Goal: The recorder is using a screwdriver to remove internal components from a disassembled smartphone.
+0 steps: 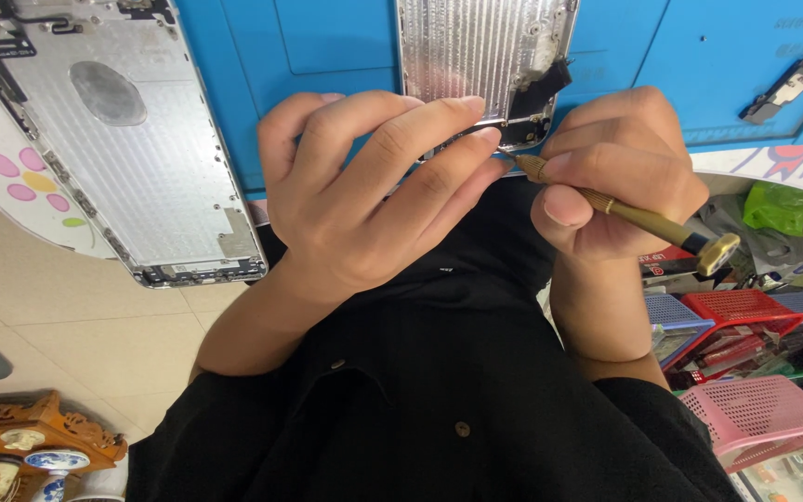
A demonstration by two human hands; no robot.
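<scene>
A silver phone back housing [476, 46] lies on a blue work mat [327, 56] at the table's near edge. My left hand [374, 186] rests on its bottom end, fingertips pressed against the housing's lower edge. My right hand [615, 177] is closed around a brass-coloured precision screwdriver [643, 218], whose tip points at the housing's bottom corner near a black part [541, 88]. The spot where tip meets housing is partly hidden by my fingers.
A second, larger silver housing [123, 149] lies at the left, overhanging the table edge. A small black and silver part [792, 84] sits on the mat at the right. Red, blue and pink plastic baskets [745, 307] stand below right. A carved wooden stand [30, 428] is on the tiled floor.
</scene>
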